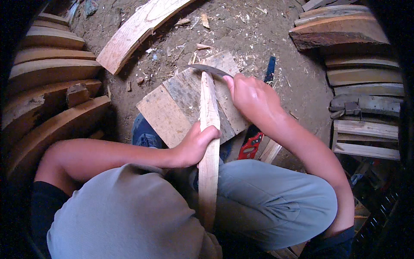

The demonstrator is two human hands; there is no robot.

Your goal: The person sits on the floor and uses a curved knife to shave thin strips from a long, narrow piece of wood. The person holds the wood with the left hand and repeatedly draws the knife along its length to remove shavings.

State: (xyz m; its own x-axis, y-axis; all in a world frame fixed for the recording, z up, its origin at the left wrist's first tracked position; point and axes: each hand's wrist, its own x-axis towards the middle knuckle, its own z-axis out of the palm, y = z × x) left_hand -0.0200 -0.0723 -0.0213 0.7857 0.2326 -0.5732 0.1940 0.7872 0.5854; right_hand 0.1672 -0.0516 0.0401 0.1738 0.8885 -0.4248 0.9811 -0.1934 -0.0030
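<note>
A long, narrow strip of pale wood [209, 162] runs up from between my knees, its far end over a low block of boards [177, 108]. My left hand [196, 144] is closed round the strip near its middle, thumb across the top. In my right hand [254, 95] is a knife with a curved, dark blade [211, 70]; the fist hides its handle. The blade lies across the strip's far tip, seemingly touching it. The strip's upper face looks rough and splintered near that end.
A handsaw with a red handle [251, 146] lies right of the block. Curved timber pieces [56, 71] are stacked at left, more timber [345, 32] at right. A curved plank [133, 34] rests on the dirt floor [241, 26] among wood chips. My shoe [146, 137] is beside the block.
</note>
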